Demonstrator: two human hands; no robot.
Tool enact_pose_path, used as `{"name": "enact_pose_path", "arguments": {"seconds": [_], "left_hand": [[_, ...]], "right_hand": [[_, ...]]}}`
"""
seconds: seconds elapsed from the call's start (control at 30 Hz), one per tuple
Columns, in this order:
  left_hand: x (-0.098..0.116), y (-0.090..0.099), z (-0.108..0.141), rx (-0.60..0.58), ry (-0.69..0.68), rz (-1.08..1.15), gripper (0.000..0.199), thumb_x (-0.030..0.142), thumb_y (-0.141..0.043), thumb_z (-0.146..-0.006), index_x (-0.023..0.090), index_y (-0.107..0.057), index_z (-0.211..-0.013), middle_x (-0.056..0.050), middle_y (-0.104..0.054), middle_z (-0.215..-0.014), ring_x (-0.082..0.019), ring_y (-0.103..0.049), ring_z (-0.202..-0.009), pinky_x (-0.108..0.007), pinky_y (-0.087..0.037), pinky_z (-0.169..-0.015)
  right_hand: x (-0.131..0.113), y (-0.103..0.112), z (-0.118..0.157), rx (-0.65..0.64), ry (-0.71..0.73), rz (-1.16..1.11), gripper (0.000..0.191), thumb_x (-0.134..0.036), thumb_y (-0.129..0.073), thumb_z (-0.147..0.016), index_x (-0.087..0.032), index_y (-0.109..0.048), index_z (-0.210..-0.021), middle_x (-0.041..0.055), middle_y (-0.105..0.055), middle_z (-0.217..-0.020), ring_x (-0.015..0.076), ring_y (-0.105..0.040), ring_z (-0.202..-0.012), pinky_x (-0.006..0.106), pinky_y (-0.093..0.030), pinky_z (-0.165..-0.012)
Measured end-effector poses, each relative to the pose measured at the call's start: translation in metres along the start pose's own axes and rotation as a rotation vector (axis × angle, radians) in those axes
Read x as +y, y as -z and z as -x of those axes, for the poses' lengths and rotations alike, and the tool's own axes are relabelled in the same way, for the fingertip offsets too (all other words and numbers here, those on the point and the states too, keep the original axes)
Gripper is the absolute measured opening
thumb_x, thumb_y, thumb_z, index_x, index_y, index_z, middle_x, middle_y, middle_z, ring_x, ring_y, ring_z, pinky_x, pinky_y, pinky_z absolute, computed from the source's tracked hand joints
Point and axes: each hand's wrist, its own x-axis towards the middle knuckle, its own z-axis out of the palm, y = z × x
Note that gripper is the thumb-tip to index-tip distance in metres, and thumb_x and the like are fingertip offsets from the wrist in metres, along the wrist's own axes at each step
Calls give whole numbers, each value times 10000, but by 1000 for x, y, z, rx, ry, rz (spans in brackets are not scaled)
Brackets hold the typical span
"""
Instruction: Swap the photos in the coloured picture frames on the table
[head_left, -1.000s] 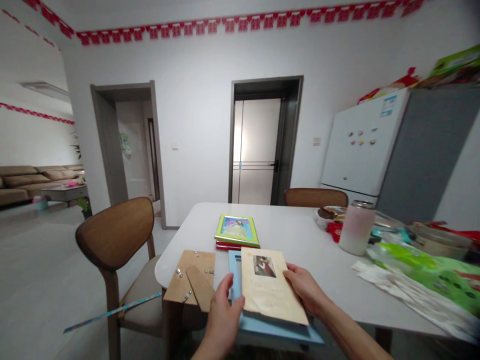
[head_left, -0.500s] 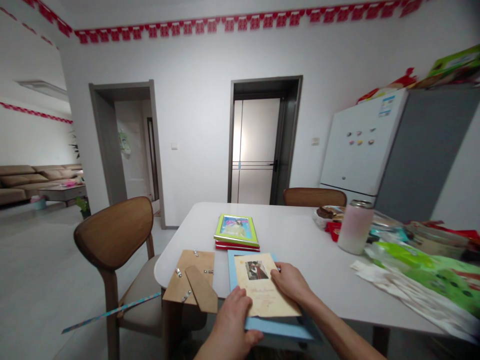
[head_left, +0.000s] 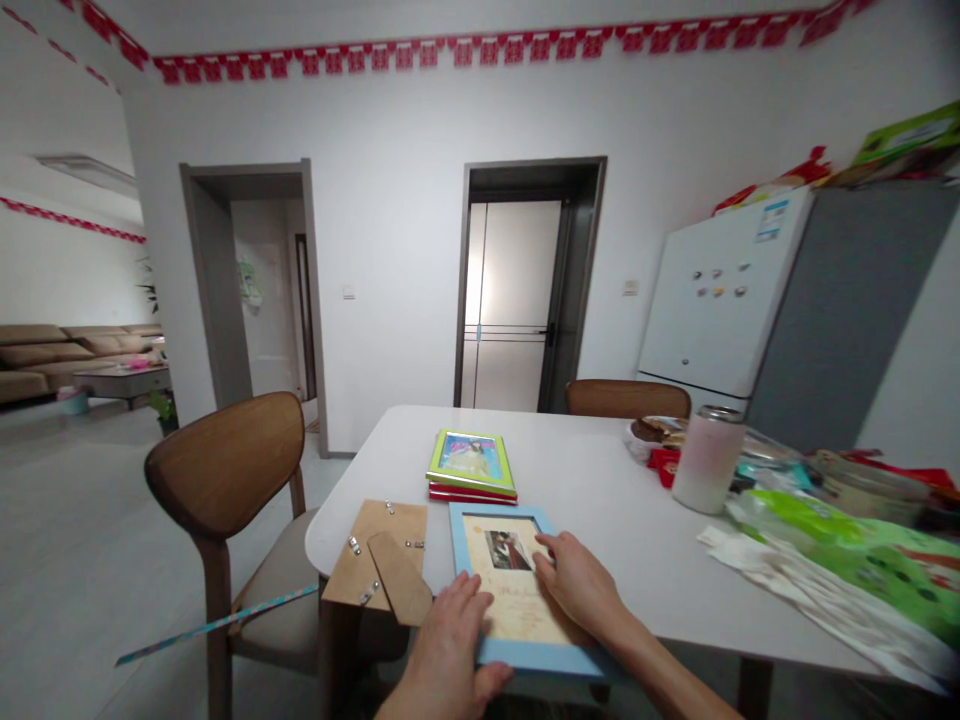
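Note:
A light-blue picture frame (head_left: 540,657) lies at the near edge of the table. Inside its border sits a cream paper sheet (head_left: 517,607) with a small dark photo and faint script. My left hand (head_left: 450,640) grips the frame's lower left side, its fingers over the left border and its thumb at the bottom border. My right hand (head_left: 577,580) has its fingers bent and pressed together on the sheet's upper right part, close to the right border. Left of the frame lies a brown backing board (head_left: 360,560) with metal clips and a stand flap.
A green picture frame (head_left: 471,462) rests on a red one (head_left: 472,493) farther back on the white table (head_left: 577,470). To the right stand a pink-white tumbler (head_left: 709,460), white cloth (head_left: 810,590) and green packaging (head_left: 862,560). A wooden chair (head_left: 232,460) stands left.
The cream sheet has gone from lying tilted over the blue frame to sitting within its border. My right hand has shifted slightly left, and my left hand has slid slightly left.

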Motion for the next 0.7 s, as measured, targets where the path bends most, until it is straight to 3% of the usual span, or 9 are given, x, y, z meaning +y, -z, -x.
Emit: {"name": "enact_pose_path", "arguments": {"seconds": [0.1,0.2,0.27,0.33,0.4,0.5,0.6,0.7], "left_hand": [[-32,23,10,109,78,-107,648,193,-557,-604,149,-359,-1219,-79,-255,-1347,-195,-184,-1241,-349,-153,-1027],[-74,41,16,171,303,-255,681,176,-562,-562,114,-366,-1211,-112,-265,-1339,-224,-184,-1240,-357,-157,-1020],[-96,45,16,163,412,-331,666,157,-537,-562,96,-369,-1204,-125,-281,-1330,-228,-217,-1229,-343,-182,-1008],[-108,44,14,168,433,-371,621,140,-499,-580,98,-384,-1189,-114,-325,-1310,-209,-260,-1213,-320,-208,-996],[-112,41,13,198,395,-377,561,146,-477,-605,94,-412,-1160,-109,-377,-1278,-195,-303,-1192,-304,-227,-986],[-108,38,11,253,340,-346,503,166,-486,-618,99,-449,-1116,-106,-445,-1224,-199,-362,-1154,-302,-260,-973],[-95,40,10,319,307,-294,467,161,-502,-620,133,-470,-1085,-96,-487,-1183,-206,-402,-1124,-320,-292,-962],[-69,42,9,374,237,-228,459,158,-520,-631,119,-473,-1087,-122,-469,-1197,-218,-383,-1139,-339,-289,-973]], "right_hand": [[-20,5,8,-17,105,-144,315,-269,-362,-765,-154,-595,-943,93,-578,-905,169,-524,-842,248,-362,-740],[-60,4,16,-68,217,-234,309,-285,-392,-755,-164,-597,-952,88,-578,-919,169,-512,-860,252,-348,-761],[-90,-1,20,-90,290,-250,328,-339,-406,-752,-187,-585,-980,83,-580,-925,181,-503,-875,278,-336,-776],[-116,-11,22,-113,348,-218,368,-422,-424,-729,-216,-565,-999,79,-583,-914,209,-497,-870,327,-332,-767],[-134,-22,20,-113,359,-160,396,-466,-477,-673,-209,-568,-961,87,-583,-893,244,-488,-867,378,-326,-760],[-144,-35,16,-96,337,-159,345,-365,-525,-643,-193,-569,-939,93,-571,-896,251,-478,-875,382,-336,-757],[-136,-33,14,-76,320,-292,370,-241,-505,-648,-181,-553,-1010,93,-557,-942,214,-473,-901,324,-354,-781],[-115,-15,19,-19,332,-403,414,-204,-499,-639,-175,-543,-1049,88,-557,-967,194,-474,-915,296,-348,-826]]}}
